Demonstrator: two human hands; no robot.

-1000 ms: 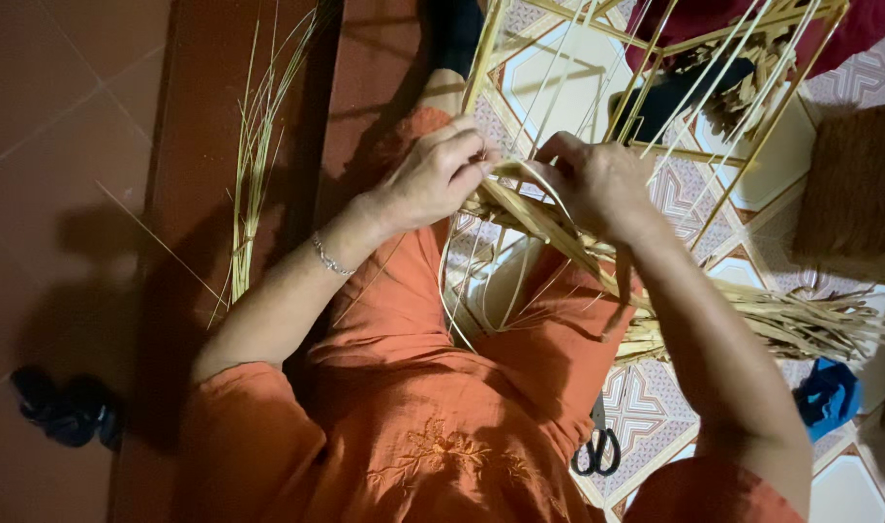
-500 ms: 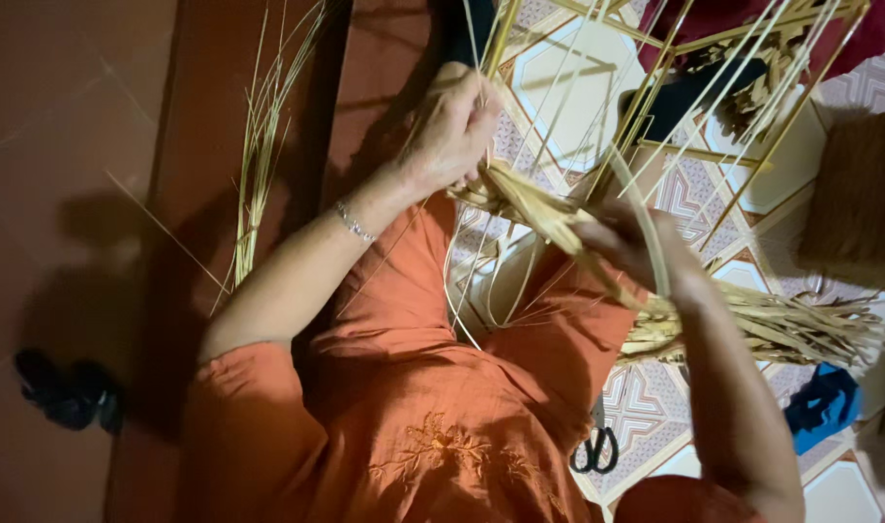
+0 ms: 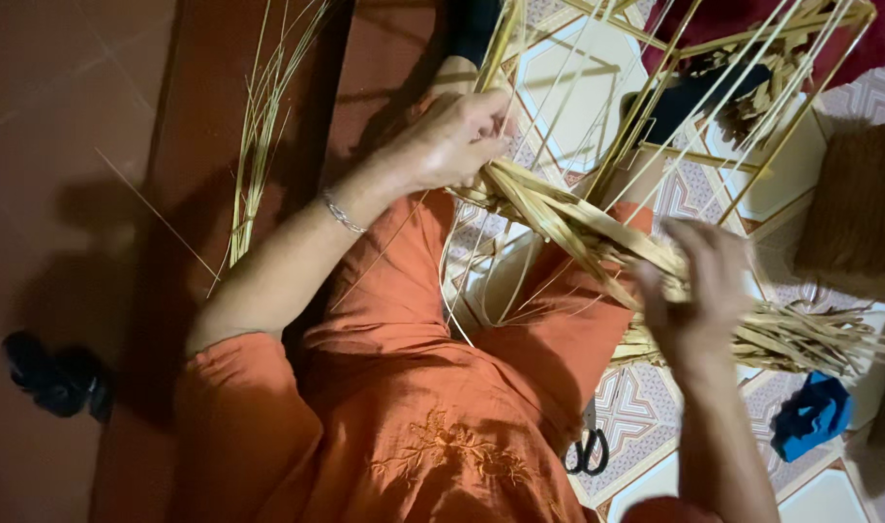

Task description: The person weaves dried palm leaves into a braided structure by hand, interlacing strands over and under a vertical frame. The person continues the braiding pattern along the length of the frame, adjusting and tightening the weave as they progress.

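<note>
The left hand (image 3: 457, 140) is closing around the flat, pale-yellow straw strips (image 3: 568, 228) where they meet the thin cane frame (image 3: 656, 107). The right hand (image 3: 699, 291), half curled, is drawing those strips taut toward itself: a weaving pass, calling for steady tension.

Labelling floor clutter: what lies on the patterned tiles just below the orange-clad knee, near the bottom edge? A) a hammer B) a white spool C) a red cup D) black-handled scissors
D: the scissors lie on the floor tiles below the knee, black loop handles showing, apart from both hands.
</note>
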